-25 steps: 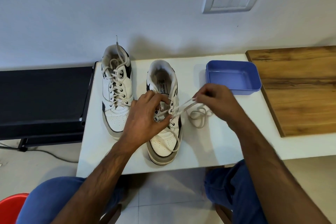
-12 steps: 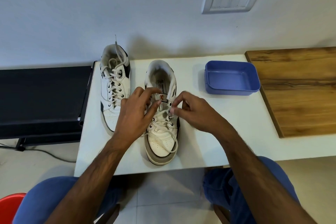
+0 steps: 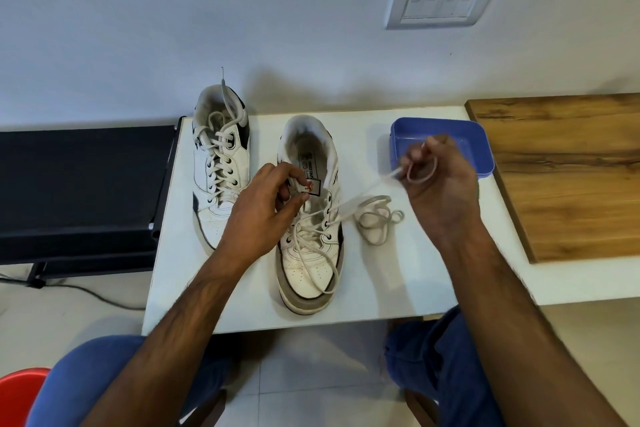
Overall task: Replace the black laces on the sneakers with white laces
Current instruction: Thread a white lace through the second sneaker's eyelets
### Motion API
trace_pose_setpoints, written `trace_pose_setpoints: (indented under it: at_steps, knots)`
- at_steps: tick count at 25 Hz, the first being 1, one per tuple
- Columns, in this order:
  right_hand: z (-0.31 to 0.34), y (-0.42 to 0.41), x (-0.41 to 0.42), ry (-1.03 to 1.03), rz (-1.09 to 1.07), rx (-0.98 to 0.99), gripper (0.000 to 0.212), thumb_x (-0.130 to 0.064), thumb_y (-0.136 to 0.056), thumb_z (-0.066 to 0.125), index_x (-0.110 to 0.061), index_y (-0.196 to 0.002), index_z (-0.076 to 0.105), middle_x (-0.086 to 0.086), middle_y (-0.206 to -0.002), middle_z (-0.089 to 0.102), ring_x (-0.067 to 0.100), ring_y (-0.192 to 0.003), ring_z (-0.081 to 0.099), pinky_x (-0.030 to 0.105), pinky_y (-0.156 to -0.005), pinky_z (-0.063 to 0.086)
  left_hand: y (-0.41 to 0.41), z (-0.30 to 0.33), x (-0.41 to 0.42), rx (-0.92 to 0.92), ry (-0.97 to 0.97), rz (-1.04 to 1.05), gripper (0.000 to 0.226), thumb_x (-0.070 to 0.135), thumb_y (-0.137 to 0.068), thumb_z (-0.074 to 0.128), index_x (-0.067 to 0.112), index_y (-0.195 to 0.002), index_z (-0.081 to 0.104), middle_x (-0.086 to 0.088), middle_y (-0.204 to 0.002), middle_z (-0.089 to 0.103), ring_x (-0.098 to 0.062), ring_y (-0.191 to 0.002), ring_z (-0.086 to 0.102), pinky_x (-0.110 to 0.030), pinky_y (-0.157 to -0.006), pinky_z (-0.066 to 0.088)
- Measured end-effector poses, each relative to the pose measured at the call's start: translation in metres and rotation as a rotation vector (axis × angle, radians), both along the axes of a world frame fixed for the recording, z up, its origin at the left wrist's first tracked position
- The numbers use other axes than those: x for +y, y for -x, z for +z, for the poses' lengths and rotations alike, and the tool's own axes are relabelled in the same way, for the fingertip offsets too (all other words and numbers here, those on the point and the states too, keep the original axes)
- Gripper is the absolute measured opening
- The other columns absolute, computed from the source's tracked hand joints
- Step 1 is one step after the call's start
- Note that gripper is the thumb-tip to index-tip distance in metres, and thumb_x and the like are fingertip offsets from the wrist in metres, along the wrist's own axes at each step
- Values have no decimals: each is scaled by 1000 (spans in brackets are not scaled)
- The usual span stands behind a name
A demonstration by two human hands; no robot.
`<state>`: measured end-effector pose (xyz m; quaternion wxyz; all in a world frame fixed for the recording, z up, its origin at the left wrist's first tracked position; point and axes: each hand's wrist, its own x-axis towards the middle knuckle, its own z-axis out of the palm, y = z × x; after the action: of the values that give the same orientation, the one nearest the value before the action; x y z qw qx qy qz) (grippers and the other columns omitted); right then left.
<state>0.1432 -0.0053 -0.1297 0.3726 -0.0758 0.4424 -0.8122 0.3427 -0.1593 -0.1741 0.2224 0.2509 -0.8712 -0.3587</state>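
The white desk is flat and smooth, a plain rectangle against the wall. At its 3 o'clock side lies a wooden board, brown and grained. At 11 o'clock stands the left sneaker, white leather with dark panels, fully laced in white, one lace end poking up over its heel. In the middle sits the right sneaker, toe pointing to 6 o'clock, white with a grey toe bumper and a printed insole, its white lace threaded only through the lower eyelets. The slack lies coiled in soft loops on the desk at the shoe's 3 o'clock. A blue plastic tray, shallow with rounded corners, rests at 1 o'clock. The left hand pinches the shoe's tongue by its small label. The right hand, raised over the tray's near edge, has its grip curled round the lace, pulling one strand taut from an eyelet.
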Motion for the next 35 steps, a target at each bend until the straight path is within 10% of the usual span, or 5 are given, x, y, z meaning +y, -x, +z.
trace_pose_setpoints:
  at_steps: [10,13,19,25,35]
  knots:
    - [-27,-34,-17,-742,684,1129,11,-34,-90,75,-27,-92,67,-12,-95,70,9,-90,63,36,-84,53,2,-5,0,30,-65,0,23,16,-93,71,28,-110,60,16,-88,46,-9,-79,51,-18,-69,42]
    - [-25,-27,-18,-589,484,1016,11,-11,-91,71,-16,-84,64,-9,-77,64,9,-72,57,29,-68,46,3,-6,1,43,-77,5,25,13,-93,71,30,-108,58,14,-88,46,-12,-77,50,-19,-68,42]
    - [-10,11,4,94,-150,-184,19,-13,-101,52,-16,-83,57,2,-75,63,12,-63,53,24,-59,43,2,-7,0,31,-66,7,25,14,-94,70,30,-108,58,9,-90,47,-14,-80,50,-19,-67,41]
    - [-21,-26,-16,-778,615,939,29,-46,-85,78,-25,-93,59,-10,-82,67,4,-71,65,26,-68,51,2,-6,1,28,-72,4,25,16,-95,70,32,-109,56,5,-91,48,-12,-80,50,-14,-67,39]
    - [-19,-15,-14,-615,158,721,13,-16,-93,71,-16,-80,72,-1,-78,71,9,-72,63,30,-73,48,4,-7,2,43,-104,15,30,8,-92,69,32,-105,57,3,-90,49,-17,-78,50,-29,-68,46]
